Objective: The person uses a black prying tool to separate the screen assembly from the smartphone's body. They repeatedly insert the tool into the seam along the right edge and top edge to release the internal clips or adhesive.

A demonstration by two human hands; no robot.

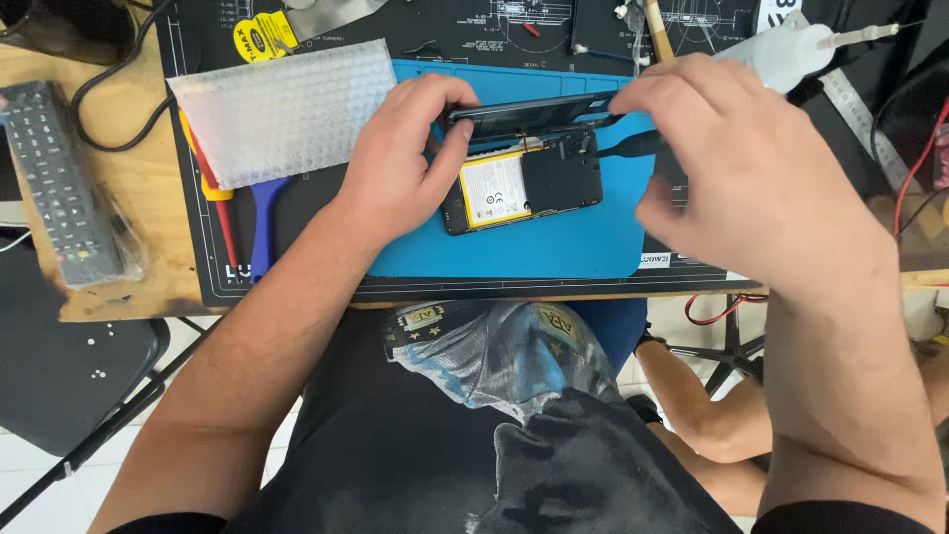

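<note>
An opened smartphone body (534, 183) lies on a blue mat (554, 247), its yellow-edged battery and dark circuit cover showing. Its black screen panel (534, 111) is tilted up along the far edge. My left hand (400, 158) grips the left end of that lifted panel and rests against the phone body. My right hand (732, 168) pinches the panel's right end and holds a thin black tool (633, 145) whose tip sits at the phone's right edge.
A bubble-wrap sheet (287, 109) lies at the left on the black work mat (227, 257). Red and blue screwdrivers (259, 227) lie under it. A remote control (54, 183) sits on the wooden table's left end. Cables and a metal ruler are at the right.
</note>
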